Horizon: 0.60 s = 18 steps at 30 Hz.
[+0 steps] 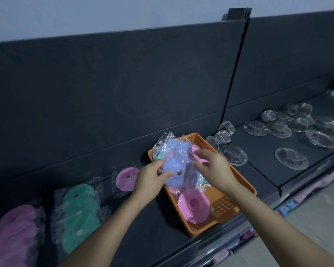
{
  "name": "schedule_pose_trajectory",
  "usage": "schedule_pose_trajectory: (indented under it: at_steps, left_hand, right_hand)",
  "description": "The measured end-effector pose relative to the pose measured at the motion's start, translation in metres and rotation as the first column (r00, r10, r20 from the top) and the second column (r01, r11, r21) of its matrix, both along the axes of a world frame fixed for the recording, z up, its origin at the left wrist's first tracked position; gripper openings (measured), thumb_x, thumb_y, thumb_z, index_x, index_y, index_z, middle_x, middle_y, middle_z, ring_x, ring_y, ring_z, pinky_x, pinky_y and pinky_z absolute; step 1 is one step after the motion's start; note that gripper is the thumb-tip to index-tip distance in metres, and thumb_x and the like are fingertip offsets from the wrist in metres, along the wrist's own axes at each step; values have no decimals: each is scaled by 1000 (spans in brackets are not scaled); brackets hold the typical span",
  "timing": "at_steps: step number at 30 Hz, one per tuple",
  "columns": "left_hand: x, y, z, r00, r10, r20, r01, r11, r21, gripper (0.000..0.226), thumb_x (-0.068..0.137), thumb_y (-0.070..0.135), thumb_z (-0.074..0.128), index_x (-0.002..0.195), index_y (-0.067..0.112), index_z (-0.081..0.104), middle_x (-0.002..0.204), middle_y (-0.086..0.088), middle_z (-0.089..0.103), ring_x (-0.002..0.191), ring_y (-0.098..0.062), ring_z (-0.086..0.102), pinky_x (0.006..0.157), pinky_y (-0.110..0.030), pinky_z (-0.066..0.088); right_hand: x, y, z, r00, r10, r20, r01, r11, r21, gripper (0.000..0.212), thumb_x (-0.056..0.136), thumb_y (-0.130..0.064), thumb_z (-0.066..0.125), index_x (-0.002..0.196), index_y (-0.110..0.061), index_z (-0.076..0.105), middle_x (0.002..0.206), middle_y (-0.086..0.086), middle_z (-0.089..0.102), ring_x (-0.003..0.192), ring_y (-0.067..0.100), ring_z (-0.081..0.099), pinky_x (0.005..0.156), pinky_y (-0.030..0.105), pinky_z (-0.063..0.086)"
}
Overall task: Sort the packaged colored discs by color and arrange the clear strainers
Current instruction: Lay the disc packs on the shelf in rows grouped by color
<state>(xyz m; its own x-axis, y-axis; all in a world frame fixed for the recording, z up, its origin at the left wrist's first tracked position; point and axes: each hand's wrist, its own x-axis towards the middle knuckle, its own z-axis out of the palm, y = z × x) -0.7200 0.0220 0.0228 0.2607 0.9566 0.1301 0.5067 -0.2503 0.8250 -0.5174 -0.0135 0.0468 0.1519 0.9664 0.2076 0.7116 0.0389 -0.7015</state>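
Basket (pixel 222 207) lies beneath both hands; left hand (pixel 152 177) pinches a wrapped blue disc (pixel 175 176), right hand (pixel 214 168) pinches a wrapped pink disc (pixel 201 160) at its fingertips.

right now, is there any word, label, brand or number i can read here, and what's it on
No text can be read.
Blue-and-white packs below the shelf edge, far right: print too blurred to read.
Clear wraps on the blue disc in the left hand and the pink disc in the right hand: no print shows.
Orange basket: no label shows.
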Motion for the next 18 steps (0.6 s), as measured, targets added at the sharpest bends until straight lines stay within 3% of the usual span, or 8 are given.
schedule_pose_trajectory:
  at_steps: [3, 6, 8, 10, 14, 18]
  left_hand:
    - [-11, -1, 6, 963, 152, 221, -132, 986, -101, 17, 83, 24, 67, 73, 15, 56, 76, -12, 64, 65, -11, 52, 63, -34, 43]
    - [-23, 0, 10, 917, 248, 312, -195, 962, -189, 18, 80, 36, 63, 76, 20, 57, 80, -12, 64, 67, -13, 53, 64, -40, 47]
    - [-29, -1, 10, 904, 284, 320, -214, 948, -235, 25, 79, 39, 61, 80, 15, 55, 79, -18, 60, 71, -22, 54, 67, -45, 49]
    - [-33, -2, 9, 887, 302, 350, -221, 942, -253, 21, 86, 30, 62, 79, 12, 52, 77, -17, 56, 71, -25, 54, 65, -45, 48]
    - [-37, -4, 4, 875, 343, 341, -259, 927, -270, 28, 92, 22, 58, 87, -2, 46, 81, -16, 56, 72, -25, 52, 76, -59, 51]
    - [-35, -3, 0, 870, 368, 329, -281, 917, -282, 30, 92, 23, 57, 90, -5, 46, 83, -9, 52, 75, -22, 51, 78, -56, 52]
  right_hand:
    - [11, 18, -12, 983, -59, 174, 73, 994, -78, 48, 78, -26, 67, 123, -13, 56, 116, 11, 62, 101, 27, 58, 73, 27, 41]
    - [7, 29, -29, 987, 19, 158, 19, 972, -232, 65, 76, -24, 73, 133, -15, 45, 132, 10, 47, 114, 27, 51, 92, 30, 43]
    - [1, 34, -40, 993, 8, 121, 23, 968, -249, 61, 77, -24, 74, 128, -14, 43, 131, 12, 44, 111, 30, 53, 89, 30, 42]
    - [-2, 38, -46, 991, -32, 128, 63, 967, -246, 52, 81, -25, 71, 123, -11, 43, 127, 14, 49, 98, 31, 59, 75, 27, 44]
    - [6, 44, -42, 977, -83, 199, 119, 977, -178, 14, 93, -18, 50, 103, -8, 53, 101, 17, 66, 90, 34, 65, 66, 31, 44]
    - [9, 34, -26, 986, -115, 123, 127, 988, -92, 17, 84, -1, 44, 92, -12, 55, 84, 11, 64, 78, 32, 60, 61, 28, 35]
